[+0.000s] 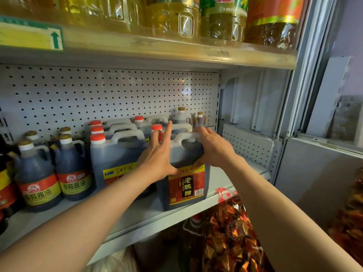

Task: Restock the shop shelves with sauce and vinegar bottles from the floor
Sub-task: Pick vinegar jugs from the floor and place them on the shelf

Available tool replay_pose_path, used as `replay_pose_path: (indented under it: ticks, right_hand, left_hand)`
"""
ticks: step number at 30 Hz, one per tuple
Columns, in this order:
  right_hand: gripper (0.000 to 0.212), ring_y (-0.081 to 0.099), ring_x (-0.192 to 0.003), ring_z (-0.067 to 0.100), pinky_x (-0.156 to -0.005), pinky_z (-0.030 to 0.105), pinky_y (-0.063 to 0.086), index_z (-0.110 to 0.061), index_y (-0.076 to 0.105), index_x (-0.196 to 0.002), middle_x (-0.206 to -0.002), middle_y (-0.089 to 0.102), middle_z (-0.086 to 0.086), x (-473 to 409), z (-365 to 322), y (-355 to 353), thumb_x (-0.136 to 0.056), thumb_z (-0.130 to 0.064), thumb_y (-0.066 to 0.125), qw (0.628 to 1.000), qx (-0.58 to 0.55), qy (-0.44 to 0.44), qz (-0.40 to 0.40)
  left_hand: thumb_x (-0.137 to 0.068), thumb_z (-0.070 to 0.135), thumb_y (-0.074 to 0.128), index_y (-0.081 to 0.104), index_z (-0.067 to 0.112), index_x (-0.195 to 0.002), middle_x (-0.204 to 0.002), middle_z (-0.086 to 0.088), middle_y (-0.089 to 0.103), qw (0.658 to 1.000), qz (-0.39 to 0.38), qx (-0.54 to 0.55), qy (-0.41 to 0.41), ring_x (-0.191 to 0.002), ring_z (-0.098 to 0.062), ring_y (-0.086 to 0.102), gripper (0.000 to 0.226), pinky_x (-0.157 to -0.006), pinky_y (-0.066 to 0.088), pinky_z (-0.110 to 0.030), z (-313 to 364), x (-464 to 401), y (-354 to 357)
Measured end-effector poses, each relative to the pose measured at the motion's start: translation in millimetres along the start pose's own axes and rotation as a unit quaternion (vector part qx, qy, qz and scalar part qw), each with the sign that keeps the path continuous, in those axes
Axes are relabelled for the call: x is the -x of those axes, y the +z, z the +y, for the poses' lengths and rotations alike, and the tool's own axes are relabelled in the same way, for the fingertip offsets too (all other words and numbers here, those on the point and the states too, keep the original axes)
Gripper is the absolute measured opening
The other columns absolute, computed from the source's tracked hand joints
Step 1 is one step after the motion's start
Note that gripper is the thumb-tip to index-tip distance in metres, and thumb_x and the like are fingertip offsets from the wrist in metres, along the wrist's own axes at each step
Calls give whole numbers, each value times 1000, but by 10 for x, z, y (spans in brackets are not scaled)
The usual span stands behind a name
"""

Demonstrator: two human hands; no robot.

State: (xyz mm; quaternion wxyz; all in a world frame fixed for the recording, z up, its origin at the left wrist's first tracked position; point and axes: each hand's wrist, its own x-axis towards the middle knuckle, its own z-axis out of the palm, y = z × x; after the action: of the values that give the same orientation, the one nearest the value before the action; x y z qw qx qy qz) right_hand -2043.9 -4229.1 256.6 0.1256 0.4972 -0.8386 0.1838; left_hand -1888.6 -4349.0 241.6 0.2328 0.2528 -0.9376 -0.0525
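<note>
Right hand (pixel 211 149), fingers curled over the far shoulder and white handle of the front vinegar jug (pixel 185 173), thumb down its near face, so holding it; left hand (pixel 159 152), fingers straight and spread, palm pressed flat against the jug's left side, holding nothing but steadying. The jug stands upright on the middle shelf (pixel 231 179), near the front edge, just right of a row of like jugs (pixel 115 152) with red caps; the two-handed hold is probably meant to slide the heavy container back and square it with that row, label facing outward for the customer. Behind it, against the pegboard back panel (pixel 110 91), stand two smaller bottles (pixel 181 118) with tan caps. Further left, rounder soy sauce bottles (pixel 57 165) keep to their own group, like with like. Upper shelf (pixel 176 52): large bottles of yellow cooking oil (pixel 172 14); a price label (pixel 31 36) on its edge. Below the middle shelf, crinkled red and gold packets (pixel 229 232). Bare shelf remains to the jug's right, so more stock could follow there; the floor supply is out of view.
</note>
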Motion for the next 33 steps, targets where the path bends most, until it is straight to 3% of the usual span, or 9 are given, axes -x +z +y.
replay_pose_path:
  ticks: [3, 9, 18, 23, 29, 31, 33]
  right_hand:
    - [119, 58, -120, 32, -84, 51, 58, -25, 31, -144, -133, 53, 5, -28, -21, 0, -47, -39, 100, 1000, 12, 7, 4]
    - [117, 51, -127, 30, -89, 52, 56, -25, 34, -143, -136, 53, 3, -93, -28, 4, -47, -41, 100, 1000, 24, 9, 6]
    - [116, 61, -115, 32, -81, 47, 56, -25, 36, -141, -132, 52, 2, -304, 22, 79, -45, -36, 100, 1000, 0, -10, 7]
    - [115, 61, -113, 33, -82, 48, 56, -22, 36, -141, -131, 52, 5, -543, 62, 201, -46, -31, 100, 1000, -14, -22, 7]
    - [116, 60, -115, 31, -80, 43, 54, -22, 36, -143, -136, 50, 3, -847, 118, 375, -46, -31, 99, 999, -28, -40, 15]
    - [117, 60, -114, 31, -76, 38, 51, -20, 35, -145, -139, 48, 6, -956, 143, 423, -47, -27, 99, 998, -36, -51, 10]
    - [118, 60, -113, 31, -79, 38, 51, -19, 35, -146, -139, 48, 7, -1046, 160, 440, -47, -26, 99, 997, -44, -58, 0]
  left_hand:
    - [-64, 31, 93, -37, 38, -146, -156, -10, 11, 999, 13, -36, -10, -122, -36, 53, 154, -84, 56, -42, 22, 8, 2]
    - [-62, 42, 93, -37, 33, -146, -151, -12, 20, 998, 21, -54, -7, -111, -35, 59, 155, -82, 54, -39, -3, -34, 23]
    - [-63, 50, 89, -25, 25, -154, -153, -16, 17, 995, 26, -97, -14, -126, -39, 49, 148, -106, 40, -41, -75, -218, 69]
    - [-61, 56, 89, -14, 21, -157, -155, -18, 13, 991, 25, -130, -16, -134, -36, 44, 145, -108, 36, -37, -160, -395, 116]
    - [-61, 52, 90, 2, 23, -155, -144, -15, 29, 987, 6, -149, -56, -121, -34, 48, 132, -101, 40, -36, -240, -618, 155]
    - [-61, 52, 89, 9, 20, -153, -144, -15, 32, 981, -4, -183, -67, -125, -33, 45, 126, -105, 35, -36, -247, -705, 150]
    - [-59, 62, 86, 14, 17, -151, -145, -16, 33, 970, -16, -235, -60, -136, -32, 36, 125, -117, 19, -42, -260, -803, 129]
